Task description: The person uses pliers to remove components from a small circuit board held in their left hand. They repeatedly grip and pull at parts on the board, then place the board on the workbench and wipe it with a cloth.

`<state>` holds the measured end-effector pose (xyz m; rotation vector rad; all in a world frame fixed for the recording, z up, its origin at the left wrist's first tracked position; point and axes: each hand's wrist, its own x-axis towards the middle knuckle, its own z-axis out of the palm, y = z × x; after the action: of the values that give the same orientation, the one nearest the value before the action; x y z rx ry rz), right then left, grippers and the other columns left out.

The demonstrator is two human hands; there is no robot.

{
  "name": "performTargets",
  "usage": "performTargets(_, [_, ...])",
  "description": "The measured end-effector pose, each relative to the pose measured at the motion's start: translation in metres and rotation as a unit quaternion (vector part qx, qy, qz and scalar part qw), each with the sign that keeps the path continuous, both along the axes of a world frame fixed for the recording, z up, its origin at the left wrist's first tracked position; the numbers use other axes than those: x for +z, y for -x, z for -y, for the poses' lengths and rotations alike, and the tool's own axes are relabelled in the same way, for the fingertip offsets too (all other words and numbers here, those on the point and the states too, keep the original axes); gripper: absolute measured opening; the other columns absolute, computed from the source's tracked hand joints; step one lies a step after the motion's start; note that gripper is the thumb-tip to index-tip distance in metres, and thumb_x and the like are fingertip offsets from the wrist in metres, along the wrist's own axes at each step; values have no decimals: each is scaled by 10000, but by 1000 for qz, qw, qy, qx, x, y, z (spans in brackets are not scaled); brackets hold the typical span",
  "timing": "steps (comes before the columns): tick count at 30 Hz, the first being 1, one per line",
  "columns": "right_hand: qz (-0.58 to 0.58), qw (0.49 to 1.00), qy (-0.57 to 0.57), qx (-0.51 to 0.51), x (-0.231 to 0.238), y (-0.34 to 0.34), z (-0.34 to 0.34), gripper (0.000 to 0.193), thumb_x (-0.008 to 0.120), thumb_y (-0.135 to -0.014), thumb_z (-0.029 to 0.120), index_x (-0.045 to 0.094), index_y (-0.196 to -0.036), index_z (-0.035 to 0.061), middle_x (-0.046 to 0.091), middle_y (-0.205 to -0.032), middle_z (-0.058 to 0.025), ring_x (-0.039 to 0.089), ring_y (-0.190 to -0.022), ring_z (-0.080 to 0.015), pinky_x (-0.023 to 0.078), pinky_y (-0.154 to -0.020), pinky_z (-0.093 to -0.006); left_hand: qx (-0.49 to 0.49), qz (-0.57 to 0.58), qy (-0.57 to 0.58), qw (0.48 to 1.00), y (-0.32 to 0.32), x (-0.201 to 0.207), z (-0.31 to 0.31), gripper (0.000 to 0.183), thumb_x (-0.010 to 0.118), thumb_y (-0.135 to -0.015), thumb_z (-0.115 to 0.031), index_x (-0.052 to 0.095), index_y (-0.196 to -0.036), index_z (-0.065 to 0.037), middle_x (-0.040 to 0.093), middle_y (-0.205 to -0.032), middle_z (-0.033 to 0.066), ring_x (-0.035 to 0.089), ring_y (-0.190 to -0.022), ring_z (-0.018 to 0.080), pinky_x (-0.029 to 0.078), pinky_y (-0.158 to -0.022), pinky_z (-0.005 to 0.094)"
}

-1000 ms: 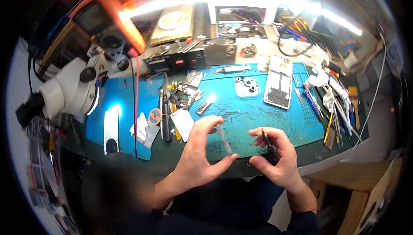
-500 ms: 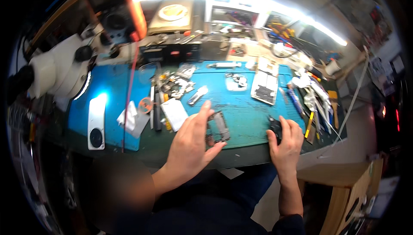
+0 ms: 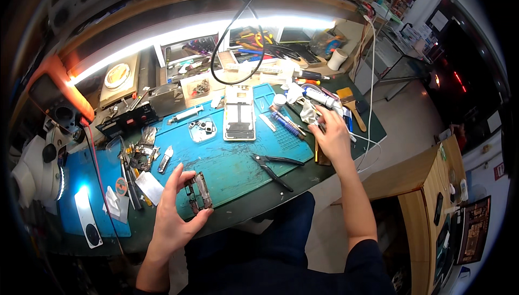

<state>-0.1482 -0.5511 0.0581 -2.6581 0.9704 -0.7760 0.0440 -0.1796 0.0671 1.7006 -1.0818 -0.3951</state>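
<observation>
My left hand [image 3: 177, 208] grips a small dark phone circuit board [image 3: 201, 192] between thumb and fingers, upright over the mat's front edge. My right hand [image 3: 334, 135] is at the right side of the bench, thumb and forefinger apart beside a crumpled white tissue [image 3: 308, 112]. Whether the fingertips touch the tissue is hard to see. Black-handled cutting pliers [image 3: 264, 164] lie on the blue mat [image 3: 232, 173] with their handles spread, between my two hands. Behind them lies an opened phone housing [image 3: 239, 114].
A clear tray of small parts [image 3: 203, 130], a syringe [image 3: 185, 114] and scrap boards [image 3: 145, 152] lie on the mat. A brush [image 3: 351, 106] and tubes crowd the right. A microscope [image 3: 32, 171] stands left, a white cable [image 3: 372, 79] hangs right, and a black cable loop [image 3: 213, 57] hangs overhead.
My right hand has left the black pliers on the mat and moved right and away to the tissue and tools. My left hand still holds the board. The view has turned right.
</observation>
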Motion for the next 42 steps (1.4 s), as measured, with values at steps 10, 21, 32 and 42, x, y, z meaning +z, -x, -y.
performTargets(10, [33, 997, 54, 54, -10, -26, 38, 203, 825, -805, 194, 771, -967, 85, 637, -939, -79, 619, -979, -282, 516, -865, -405, 54, 90, -15, 994, 6, -2, 4, 986, 858, -725, -51, 326, -1552, 19, 580, -1357, 187, 571, -1252, 318, 441, -1095, 427])
performTargets(21, [101, 933, -197, 282, 29, -47, -114, 215, 767, -852, 13, 710, -1056, 49, 752, -957, -112, 739, -816, -261, 582, -694, -354, 25, 116, -35, 992, 1, 0, -7, 1040, 862, -714, -44, 282, -1576, 15, 579, -1370, 178, 570, -1264, 301, 429, -1109, 416])
performTargets(32, [14, 955, -114, 274, 41, -115, -55, 216, 773, -876, 250, 755, -989, 66, 741, -1030, -102, 691, -1002, -269, 521, -877, -432, 96, 176, 21, 980, -4, -27, -34, 1060, 868, -699, -15, 272, -1576, 7, 572, -1372, 189, 558, -1257, 346, 447, -1072, 441])
performTargets(42, [96, 991, 44, 88, -8, -211, 37, 471, 831, -800, 281, 665, -1163, 29, 714, -1008, -199, 699, -995, -348, 550, -872, -408, 117, 212, 69, 968, -7, -37, -29, 1108, 873, -697, -12, 221, -1592, -7, 574, -1372, 203, 563, -1237, 361, 458, -1050, 463])
